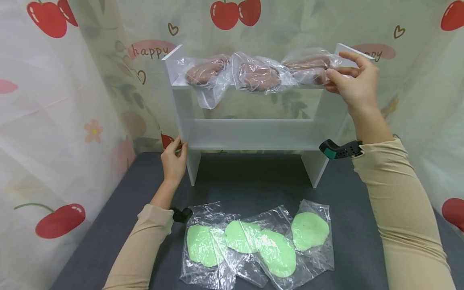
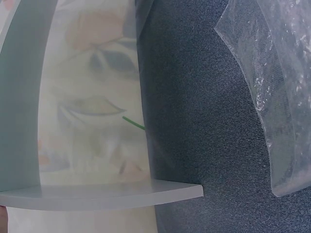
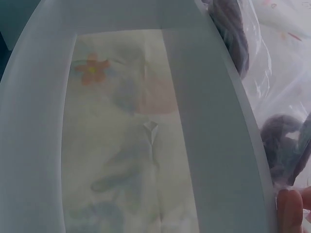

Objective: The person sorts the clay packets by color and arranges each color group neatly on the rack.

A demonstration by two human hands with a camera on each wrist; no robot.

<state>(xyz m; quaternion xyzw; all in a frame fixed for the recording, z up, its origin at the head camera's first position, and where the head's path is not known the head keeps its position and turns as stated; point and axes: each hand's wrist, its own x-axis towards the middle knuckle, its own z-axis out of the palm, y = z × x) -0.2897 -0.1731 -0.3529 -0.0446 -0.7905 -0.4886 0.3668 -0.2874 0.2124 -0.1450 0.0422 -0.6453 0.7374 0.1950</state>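
Note:
A white two-tier shelf [image 1: 250, 135] stands on the dark table. On its top board lie three clear bags with brown lumps: a left bag [image 1: 208, 72], a middle bag [image 1: 259, 76] and a right bag [image 1: 308, 66]. My right hand [image 1: 357, 82] pinches the right bag near its right end, with the thumb in front. Lower down, my left hand [image 1: 174, 163] touches the outer side of the shelf's left panel, its fingers fairly straight. Only a fingertip [image 2: 3, 221] shows in the left wrist view, and fingers [image 3: 290, 211] in the right wrist view.
Several clear bags with flat green pieces [image 1: 277, 251] overlap on the table [image 1: 145, 193] before the shelf. Behind and to both sides hangs a curtain [image 1: 47, 121] printed with cherries. The shelf's lower board [image 1: 250, 139] bears nothing visible.

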